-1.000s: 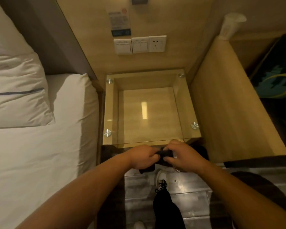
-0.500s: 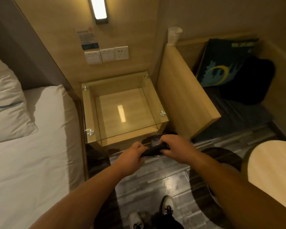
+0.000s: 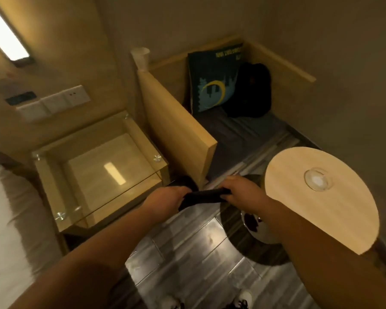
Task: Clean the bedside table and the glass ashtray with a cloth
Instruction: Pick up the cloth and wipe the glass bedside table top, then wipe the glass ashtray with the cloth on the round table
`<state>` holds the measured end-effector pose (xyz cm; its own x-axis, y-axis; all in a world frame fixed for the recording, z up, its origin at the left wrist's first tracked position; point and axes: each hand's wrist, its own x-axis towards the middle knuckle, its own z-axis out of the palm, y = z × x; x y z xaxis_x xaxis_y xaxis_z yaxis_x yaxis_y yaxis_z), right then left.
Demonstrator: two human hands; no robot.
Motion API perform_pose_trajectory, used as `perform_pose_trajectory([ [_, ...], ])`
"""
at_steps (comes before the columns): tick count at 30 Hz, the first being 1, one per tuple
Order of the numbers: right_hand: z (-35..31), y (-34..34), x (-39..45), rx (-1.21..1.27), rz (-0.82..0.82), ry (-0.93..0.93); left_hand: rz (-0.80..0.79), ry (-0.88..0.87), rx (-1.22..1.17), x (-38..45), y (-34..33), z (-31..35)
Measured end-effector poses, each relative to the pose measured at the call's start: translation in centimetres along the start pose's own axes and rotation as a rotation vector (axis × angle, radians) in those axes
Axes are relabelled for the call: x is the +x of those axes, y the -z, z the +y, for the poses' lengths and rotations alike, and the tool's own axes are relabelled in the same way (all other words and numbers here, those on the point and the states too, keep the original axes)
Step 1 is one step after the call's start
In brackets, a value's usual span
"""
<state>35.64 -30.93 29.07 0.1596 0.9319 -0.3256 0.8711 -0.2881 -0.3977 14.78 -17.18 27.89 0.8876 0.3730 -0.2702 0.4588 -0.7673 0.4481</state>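
Left hand (image 3: 165,198): closed in a fist round one end of the dark cloth (image 3: 203,196), held in the air above the floor.
Right hand (image 3: 243,189): fingers curled shut on the cloth's other end; the cloth is stretched in a short band between the two hands.
Cloth: black, rolled or bunched; its weave cannot be made out.
Bedside table (image 3: 54,175): wooden box frame with a clear glass top fixed by round metal studs at the corners, just to the left of the cloth and beyond the left hand; a light bar is reflected in the glass.
Round wooden table (image 3: 332,215): to the right of the cloth, close beside the right forearm.
Glass ashtray (image 3: 317,179): clear, round, standing on the round wooden table, well to the right of the cloth.
Wooden partition (image 3: 176,128): behind the cloth, standing between the bedside table and a bench.
Printed cushion (image 3: 212,83): leaning upright on that bench, far behind the cloth.
White cup (image 3: 140,58): on the partition's far end.
Bed (image 3: 7,219): white linen, far left of the cloth.
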Motion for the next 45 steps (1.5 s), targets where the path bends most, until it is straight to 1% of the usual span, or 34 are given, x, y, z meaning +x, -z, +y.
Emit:
perform_pose_trajectory([
  [3, 4.7, 0.2, -3.8, 0.033, 0.065, -0.094, -0.083, -0.076, 0.018, 3.7, -1.0, 4.3],
  [6, 9.9, -0.3, -8.1, 0.098, 0.118, -0.211, -0.147, -0.19, 0.044, 7.3, -3.1, 9.2],
  [9, 15.1, -1.1, -12.6, 0.169, 0.16, -0.325, -0.195, -0.306, 0.149, 11.5, -6.0, 14.3],
  [13, 22.1, -2.6, -17.8, 0.238, 0.226, -0.471, -0.266, -0.393, 0.287, 17.4, -10.0, 21.5],
  [17, 30.1, -4.3, -21.3, 0.278, 0.292, -0.586, -0.263, -0.472, 0.287, 24.3, -15.1, 27.4],
  [19, 34.1, -4.9, -22.1, 0.257, 0.343, -0.633, -0.258, -0.561, 0.364, 28.1, -17.7, 29.8],
  [22, 39.4, -6.0, -22.2, 0.163, 0.437, -0.68, -0.157, -0.68, 0.398, 33.1, -21.3, 32.0],
  [24, 42.4, -7.2, -21.8, 0.026, 0.459, -0.698, -0.077, -0.75, 0.403, 35.7, -23.5, 32.5],
  [26, 44.5, -9.3, -21.7, -0.081, 0.467, -0.705, -0.065, -0.794, 0.373, 37.3, -26.1, 32.3],
  [28, 45.4, -12.3, -22.0, -0.099, 0.446, -0.693, -0.119, -0.824, 0.398, 37.6, -29.3, 31.9],
  [30, 45.1, -15.4, -22.4, -0.088, 0.348, -0.685, -0.164, -0.886, 0.445, 37.1, -32.2, 30.9],
  [32, 44.2, -17.4, -22.7, -0.005, 0.33, -0.706, -0.147, -0.937, 0.445, 36.5, -33.9, 29.4],
  [34, 43.5, -17.8, -22.7, 0.056, 0.378, -0.734, -0.122, -0.95, 0.407, 36.0, -34.4, 27.9],
  [36, 43.0, -17.1, -22.0, 0.026, 0.38, -0.697, -0.097, -1.007, 0.387, 35.8, -34.6, 26.9],
  [38, 42.7, -15.9, -20.4, 0.008, 0.358, -0.639, -0.112, -1.016, 0.382, 35.8, -34.1, 26.6],
  [41, 42.9, -14.6, -17.1, -0.012, 0.248, -0.594, -0.169, -1.065, 0.347, 36.6, -32.7, 26.6],
  [43, 43.3, -14.6, -15.5, -0.01, 0.175, -0.602, -0.163, -1.075, 0.323, 37.4, -31.6, 26.2],
  [44, 43.5, -14.8, -15.2, -0.016, 0.14, -0.611, -0.144, -1.052, 0.286, 38.1, -31.2, 25.9],
  [45, 43.6, -15.0, -15.0, -0.031, 0.116, -0.625, -0.141, -0.993, 0.215, 39.0, -30.6, 25.5],
])
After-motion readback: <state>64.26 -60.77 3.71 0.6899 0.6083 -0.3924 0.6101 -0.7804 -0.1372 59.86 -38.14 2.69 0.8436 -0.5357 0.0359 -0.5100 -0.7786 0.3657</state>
